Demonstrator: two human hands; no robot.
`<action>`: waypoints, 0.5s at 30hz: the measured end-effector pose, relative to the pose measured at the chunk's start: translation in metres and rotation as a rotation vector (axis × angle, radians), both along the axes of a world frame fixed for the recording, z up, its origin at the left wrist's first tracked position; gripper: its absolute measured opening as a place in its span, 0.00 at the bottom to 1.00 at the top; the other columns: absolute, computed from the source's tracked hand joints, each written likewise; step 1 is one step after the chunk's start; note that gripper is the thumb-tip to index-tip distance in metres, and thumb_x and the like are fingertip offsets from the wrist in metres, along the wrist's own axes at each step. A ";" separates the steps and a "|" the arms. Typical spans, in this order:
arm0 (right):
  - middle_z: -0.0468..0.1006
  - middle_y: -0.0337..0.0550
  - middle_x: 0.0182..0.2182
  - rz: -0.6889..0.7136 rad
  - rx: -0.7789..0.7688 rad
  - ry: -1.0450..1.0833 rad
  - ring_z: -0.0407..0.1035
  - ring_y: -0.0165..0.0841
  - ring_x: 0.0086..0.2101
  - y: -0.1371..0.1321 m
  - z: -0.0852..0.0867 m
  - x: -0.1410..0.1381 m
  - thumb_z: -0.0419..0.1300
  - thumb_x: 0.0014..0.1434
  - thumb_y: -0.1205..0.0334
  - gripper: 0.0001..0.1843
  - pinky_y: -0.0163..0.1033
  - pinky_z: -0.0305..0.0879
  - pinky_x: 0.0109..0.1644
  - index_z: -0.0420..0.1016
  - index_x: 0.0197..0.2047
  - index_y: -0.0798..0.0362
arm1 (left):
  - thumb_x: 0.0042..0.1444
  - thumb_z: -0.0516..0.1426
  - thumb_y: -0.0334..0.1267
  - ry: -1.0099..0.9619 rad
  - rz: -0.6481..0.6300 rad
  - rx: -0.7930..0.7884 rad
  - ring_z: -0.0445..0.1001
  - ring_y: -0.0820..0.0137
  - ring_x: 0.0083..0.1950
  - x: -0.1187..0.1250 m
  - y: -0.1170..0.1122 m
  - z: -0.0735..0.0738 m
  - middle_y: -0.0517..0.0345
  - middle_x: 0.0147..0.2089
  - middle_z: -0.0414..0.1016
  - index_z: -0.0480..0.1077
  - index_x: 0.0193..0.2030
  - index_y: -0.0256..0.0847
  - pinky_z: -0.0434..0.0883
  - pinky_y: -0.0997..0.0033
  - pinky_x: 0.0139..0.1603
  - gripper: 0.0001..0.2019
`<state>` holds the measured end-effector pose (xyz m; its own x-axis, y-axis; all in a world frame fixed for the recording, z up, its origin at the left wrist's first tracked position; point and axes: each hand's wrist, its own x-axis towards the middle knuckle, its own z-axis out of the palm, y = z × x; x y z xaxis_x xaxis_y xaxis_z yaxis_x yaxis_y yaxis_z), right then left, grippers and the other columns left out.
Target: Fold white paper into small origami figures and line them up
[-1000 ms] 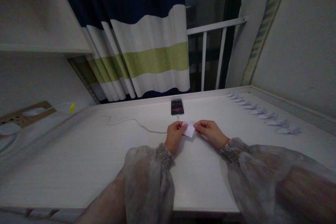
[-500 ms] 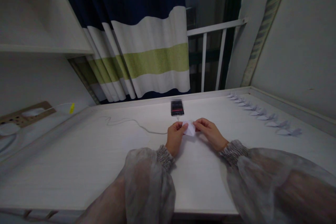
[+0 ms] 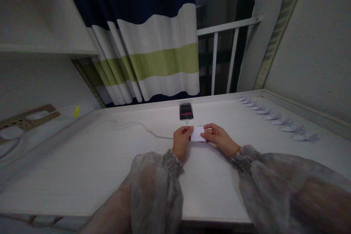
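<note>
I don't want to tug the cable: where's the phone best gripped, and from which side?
Probably grip the phone by its side edges, from the right: it seems to lie flat, the cable joins its near end and runs off left, and left hand and right hand hold paper just nearer.

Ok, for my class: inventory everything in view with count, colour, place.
held paper: one, white, centre
folded papers: several (count unclear), white, right
phone: one, dark, beyond held paper
cable: one, white, left of phone
table: one, white, lower half
curtain: one, navy-white-green, behind table
railing: one, white, before dark window
holed strip: one, brown, far left
tag: one, yellow, left side
shelf: one, pale, upper left
sleeves: two, grey, foreground
left grip, right grip: one each, bare, holding paper
</note>
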<state>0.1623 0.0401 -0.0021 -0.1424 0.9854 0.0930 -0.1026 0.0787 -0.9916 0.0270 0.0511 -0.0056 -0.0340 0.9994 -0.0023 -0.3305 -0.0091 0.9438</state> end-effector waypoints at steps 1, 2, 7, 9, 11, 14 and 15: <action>0.65 0.28 0.15 -0.011 -0.001 0.021 0.59 0.24 0.18 0.000 0.001 0.001 0.65 0.36 0.57 0.21 0.31 0.53 0.24 0.60 0.31 0.52 | 0.36 0.61 0.38 -0.004 0.007 -0.007 0.65 0.78 0.22 0.000 0.000 0.000 0.62 0.21 0.67 0.66 0.27 0.33 0.63 0.75 0.26 0.12; 0.66 0.27 0.15 -0.022 0.001 0.042 0.60 0.24 0.19 0.000 0.002 0.001 0.65 0.35 0.58 0.23 0.31 0.54 0.25 0.59 0.33 0.52 | 0.36 0.62 0.36 -0.012 0.006 -0.016 0.67 0.76 0.24 -0.001 -0.001 0.001 0.62 0.22 0.68 0.66 0.29 0.34 0.65 0.74 0.27 0.13; 0.67 0.28 0.16 -0.005 0.047 0.045 0.60 0.24 0.19 -0.001 0.005 0.006 0.63 0.39 0.60 0.15 0.32 0.55 0.25 0.62 0.30 0.52 | 0.34 0.61 0.30 -0.013 -0.142 -0.004 0.69 0.74 0.28 -0.006 -0.006 0.007 0.62 0.24 0.68 0.65 0.29 0.36 0.67 0.71 0.31 0.12; 0.69 0.31 0.18 0.018 0.053 0.005 0.61 0.24 0.21 -0.001 0.006 0.007 0.62 0.40 0.61 0.10 0.33 0.57 0.28 0.67 0.27 0.54 | 0.35 0.60 0.30 0.030 -0.236 0.000 0.69 0.74 0.29 -0.010 -0.008 0.010 0.59 0.26 0.69 0.68 0.26 0.33 0.67 0.71 0.33 0.08; 0.71 0.34 0.21 0.040 0.026 -0.011 0.63 0.25 0.24 -0.003 0.006 0.008 0.63 0.40 0.61 0.08 0.34 0.58 0.31 0.71 0.25 0.56 | 0.36 0.60 0.29 0.066 -0.299 -0.013 0.69 0.74 0.30 -0.013 -0.010 0.012 0.56 0.27 0.70 0.70 0.26 0.31 0.66 0.72 0.35 0.07; 0.74 0.37 0.24 0.076 -0.056 0.055 0.65 0.27 0.27 -0.006 0.008 0.009 0.64 0.39 0.61 0.09 0.36 0.60 0.35 0.75 0.27 0.56 | 0.37 0.61 0.30 0.085 -0.370 -0.012 0.67 0.77 0.28 -0.019 -0.013 0.015 0.58 0.25 0.70 0.71 0.31 0.31 0.63 0.76 0.31 0.11; 0.75 0.38 0.25 0.087 -0.084 0.094 0.66 0.27 0.28 -0.007 0.009 0.009 0.64 0.38 0.61 0.09 0.36 0.60 0.37 0.75 0.27 0.55 | 0.37 0.62 0.31 0.090 -0.409 0.000 0.66 0.79 0.26 -0.021 -0.014 0.016 0.60 0.23 0.69 0.71 0.34 0.31 0.61 0.77 0.29 0.13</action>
